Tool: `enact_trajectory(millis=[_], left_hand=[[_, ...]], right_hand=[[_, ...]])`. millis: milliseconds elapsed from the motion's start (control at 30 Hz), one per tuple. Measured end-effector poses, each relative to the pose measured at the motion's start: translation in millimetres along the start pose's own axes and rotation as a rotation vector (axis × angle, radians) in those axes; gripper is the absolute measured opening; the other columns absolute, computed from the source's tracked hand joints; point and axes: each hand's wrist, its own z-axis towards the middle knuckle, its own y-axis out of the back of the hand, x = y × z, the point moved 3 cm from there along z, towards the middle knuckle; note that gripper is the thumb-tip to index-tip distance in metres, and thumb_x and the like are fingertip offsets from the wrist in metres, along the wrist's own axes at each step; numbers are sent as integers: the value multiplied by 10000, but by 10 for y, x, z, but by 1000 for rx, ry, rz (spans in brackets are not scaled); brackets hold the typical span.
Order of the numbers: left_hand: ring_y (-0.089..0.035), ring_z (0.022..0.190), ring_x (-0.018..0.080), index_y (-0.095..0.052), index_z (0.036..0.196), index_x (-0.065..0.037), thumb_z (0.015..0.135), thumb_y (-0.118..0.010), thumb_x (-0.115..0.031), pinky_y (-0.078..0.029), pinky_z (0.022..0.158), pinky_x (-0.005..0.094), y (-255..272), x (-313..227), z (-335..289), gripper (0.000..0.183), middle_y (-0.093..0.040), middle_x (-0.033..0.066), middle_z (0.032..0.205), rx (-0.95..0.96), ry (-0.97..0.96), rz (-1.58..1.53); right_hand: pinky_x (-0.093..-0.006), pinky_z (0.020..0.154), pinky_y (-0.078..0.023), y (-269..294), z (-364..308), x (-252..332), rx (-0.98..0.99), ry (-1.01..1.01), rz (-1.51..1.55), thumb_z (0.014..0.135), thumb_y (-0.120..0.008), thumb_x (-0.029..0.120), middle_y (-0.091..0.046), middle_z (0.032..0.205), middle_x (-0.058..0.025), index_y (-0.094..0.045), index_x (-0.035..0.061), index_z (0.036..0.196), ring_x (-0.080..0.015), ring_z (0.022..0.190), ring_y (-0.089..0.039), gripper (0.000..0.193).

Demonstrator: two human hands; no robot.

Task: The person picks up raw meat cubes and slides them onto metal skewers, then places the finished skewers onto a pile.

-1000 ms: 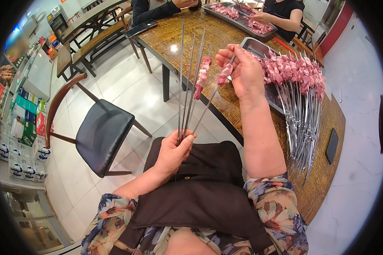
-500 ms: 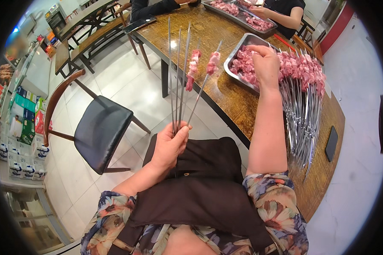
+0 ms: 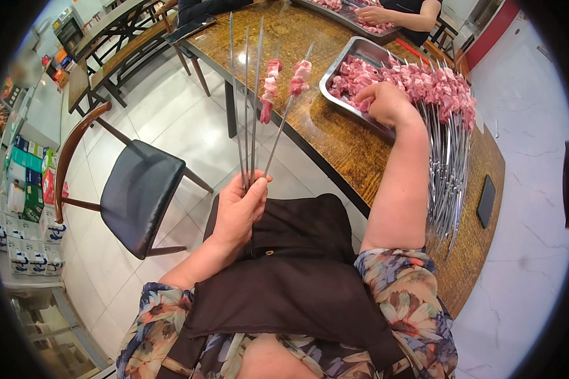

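My left hand (image 3: pixel 241 208) is closed around the lower ends of several metal skewers (image 3: pixel 253 101), which fan upward in front of the dark apron. Two of them carry chunks of raw meat (image 3: pixel 270 91) near the top; the others are bare. Over the near side of a metal tray (image 3: pixel 327 81), my right hand (image 3: pixel 389 104) dips with bent fingers into the loose raw meat (image 3: pixel 355 74). Its fingertips pinch at a piece there, partly hidden by the hand. Right of the tray lies a pile of loaded meat skewers (image 3: pixel 446 95), their bare ends pointing toward me.
The brown wooden table (image 3: pixel 234 47) also bears a dark phone (image 3: pixel 485 201) near its right edge. Across it a person's hand (image 3: pixel 374 15) works at another meat tray (image 3: pixel 335 19). A black-seated chair (image 3: pixel 142 196) stands on the tiled floor to the left.
My right hand has moved down and slightly left, to the near side of the tray's meat. My left hand still holds the skewers. The whole view has shifted slightly.
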Motion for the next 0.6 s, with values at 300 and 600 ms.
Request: enact_trajectory(millis=[300,600], left_hand=[[-338,431,32,-539,986,-25,909,-528,-127,-240,385,181,-3,9,-7,128,-473,-9,643,14,-15,57],[-336,460,22,-544,974,-12,906,-547,-136,-247,397,173,-74,78,-40,142,-447,-32,630,125,53,136]], right_hand=[[-266,623,-462,71,-41,92,-111,76,1076,901,-544,294,-648,825,-81,-621,24,859,-150,757,-617,284],[-362,724,-541,-52,-1,296,107,226,1681,910,-465,220,-631,908,-196,-551,-41,982,-284,839,-647,284]])
